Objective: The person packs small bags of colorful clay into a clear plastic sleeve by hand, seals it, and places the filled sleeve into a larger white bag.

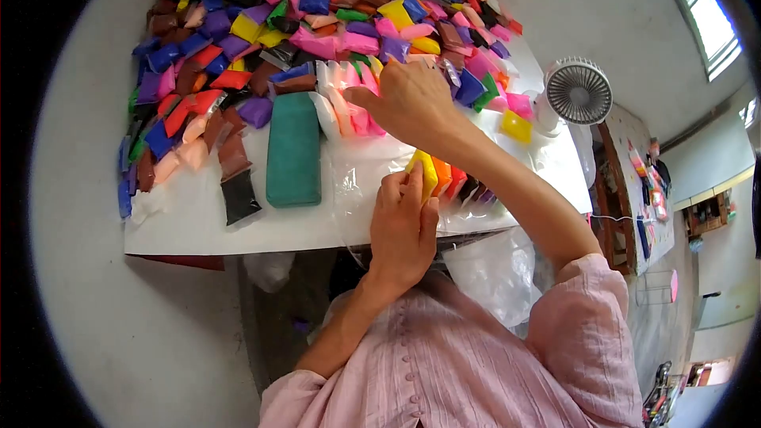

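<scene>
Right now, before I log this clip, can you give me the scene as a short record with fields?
left hand: left hand pinches a yellow packet at the end of a row of coloured packets
right hand: right hand rests on the pink and white packets; grip unclear
pile: heap of small packets, many colours
beside the hands: teal block, black packet
surface: white table
right edge: white desk fan

The packet [426,170] is yellow, the block [293,150] teal, the table [190,222] white, the shirt [468,364] pink.
</scene>
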`<state>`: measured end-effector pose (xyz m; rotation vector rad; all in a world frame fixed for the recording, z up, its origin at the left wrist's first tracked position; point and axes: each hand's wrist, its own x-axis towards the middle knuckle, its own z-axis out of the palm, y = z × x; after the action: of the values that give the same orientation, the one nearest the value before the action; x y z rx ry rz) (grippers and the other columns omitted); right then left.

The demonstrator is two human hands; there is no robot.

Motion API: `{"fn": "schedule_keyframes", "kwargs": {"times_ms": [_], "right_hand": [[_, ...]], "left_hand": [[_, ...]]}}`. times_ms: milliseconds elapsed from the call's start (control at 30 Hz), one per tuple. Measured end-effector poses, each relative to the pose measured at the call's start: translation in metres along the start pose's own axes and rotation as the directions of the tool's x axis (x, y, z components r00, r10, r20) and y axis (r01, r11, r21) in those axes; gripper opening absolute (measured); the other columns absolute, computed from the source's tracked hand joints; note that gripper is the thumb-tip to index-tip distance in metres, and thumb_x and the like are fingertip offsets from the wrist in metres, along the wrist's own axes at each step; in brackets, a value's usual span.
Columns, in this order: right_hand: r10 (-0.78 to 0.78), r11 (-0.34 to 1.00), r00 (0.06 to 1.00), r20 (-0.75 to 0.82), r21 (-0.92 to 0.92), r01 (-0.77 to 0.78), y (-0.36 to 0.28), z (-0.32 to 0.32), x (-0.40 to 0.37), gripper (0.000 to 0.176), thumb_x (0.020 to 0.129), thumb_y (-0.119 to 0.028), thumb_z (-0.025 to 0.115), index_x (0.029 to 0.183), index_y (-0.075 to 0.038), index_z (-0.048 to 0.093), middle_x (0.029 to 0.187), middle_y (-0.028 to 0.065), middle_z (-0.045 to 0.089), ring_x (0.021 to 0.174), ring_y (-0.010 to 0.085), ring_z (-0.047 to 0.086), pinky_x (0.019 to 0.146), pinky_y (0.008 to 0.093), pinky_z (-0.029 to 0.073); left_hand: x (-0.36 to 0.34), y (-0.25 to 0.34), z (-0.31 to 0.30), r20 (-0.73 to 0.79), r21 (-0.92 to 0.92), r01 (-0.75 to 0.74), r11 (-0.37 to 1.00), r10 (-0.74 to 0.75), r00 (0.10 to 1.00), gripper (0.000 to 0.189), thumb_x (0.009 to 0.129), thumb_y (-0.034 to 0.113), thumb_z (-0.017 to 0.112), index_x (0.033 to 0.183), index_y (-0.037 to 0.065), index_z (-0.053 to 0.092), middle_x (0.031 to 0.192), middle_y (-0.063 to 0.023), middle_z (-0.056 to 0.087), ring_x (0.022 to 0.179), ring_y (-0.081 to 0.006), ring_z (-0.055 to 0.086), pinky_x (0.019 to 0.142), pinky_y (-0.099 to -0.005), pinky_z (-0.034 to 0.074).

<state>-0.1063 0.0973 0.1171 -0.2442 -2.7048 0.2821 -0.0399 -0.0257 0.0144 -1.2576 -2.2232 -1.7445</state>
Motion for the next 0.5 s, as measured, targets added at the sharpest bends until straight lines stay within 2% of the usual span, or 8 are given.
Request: {"fn": "schedule_keyframes", "kwargs": {"times_ms": [67,167,267,367,500], "right_hand": [[0.003,1.000,1.000,-0.029,0.009,-0.002,0.003,0.014,0.007,0.063,0.084,-0.053,0.067,0.068,0.007,0.063,0.069,0.0258,0.063,0.072,0.0434,0.062,0.068,0.0505,0.049],[-0.042,0.998,0.999,-0.014,-0.043,0.042,0.010,0.023,0.012,0.063,0.083,-0.054,0.068,0.069,0.007,0.063,0.070,0.0253,0.063,0.073,0.0428,0.063,0.071,0.0502,0.050],[0.084,0.996,0.988,0.131,0.016,-0.087,0.011,0.018,0.014,0.057,0.083,-0.048,0.068,0.070,0.007,0.063,0.071,0.0252,0.064,0.075,0.0423,0.064,0.072,0.0501,0.051],[0.116,0.992,0.972,0.204,0.014,-0.122,0.012,0.011,0.015,0.049,0.082,-0.042,0.067,0.072,0.005,0.064,0.072,0.0249,0.064,0.077,0.0420,0.065,0.071,0.0496,0.052],[0.091,0.996,0.981,0.171,-0.024,-0.089,0.009,0.014,0.015,0.044,0.081,-0.039,0.067,0.074,0.004,0.065,0.074,0.0229,0.066,0.076,0.0408,0.066,0.070,0.0481,0.053]], "left_hand": [[0.000,-0.003,0.001,0.009,0.007,-0.019,1.000,0.019,1.000,0.050,0.092,0.012,0.055,0.137,-0.008,0.043,0.118,-0.0230,0.050,0.106,-0.0387,0.052,0.091,-0.0444,0.044],[-0.001,-0.003,0.000,0.020,-0.005,-0.028,1.000,0.028,0.999,0.052,0.092,0.010,0.055,0.139,-0.006,0.040,0.120,-0.0226,0.050,0.106,-0.0395,0.052,0.092,-0.0454,0.044],[0.000,-0.004,0.001,0.012,-0.016,-0.033,0.999,0.033,0.999,0.052,0.092,0.009,0.056,0.139,-0.006,0.041,0.121,-0.0222,0.051,0.107,-0.0397,0.052,0.092,-0.0455,0.044],[0.001,-0.004,0.001,-0.004,0.004,-0.052,0.999,0.052,0.999,0.051,0.091,0.008,0.055,0.138,-0.006,0.040,0.122,-0.0223,0.051,0.106,-0.0400,0.052,0.091,-0.0455,0.044],[0.001,-0.001,0.001,-0.021,0.026,-0.077,0.997,0.078,0.997,0.051,0.091,0.007,0.055,0.138,-0.006,0.040,0.121,-0.0225,0.051,0.105,-0.0404,0.052,0.091,-0.0456,0.044]]}}
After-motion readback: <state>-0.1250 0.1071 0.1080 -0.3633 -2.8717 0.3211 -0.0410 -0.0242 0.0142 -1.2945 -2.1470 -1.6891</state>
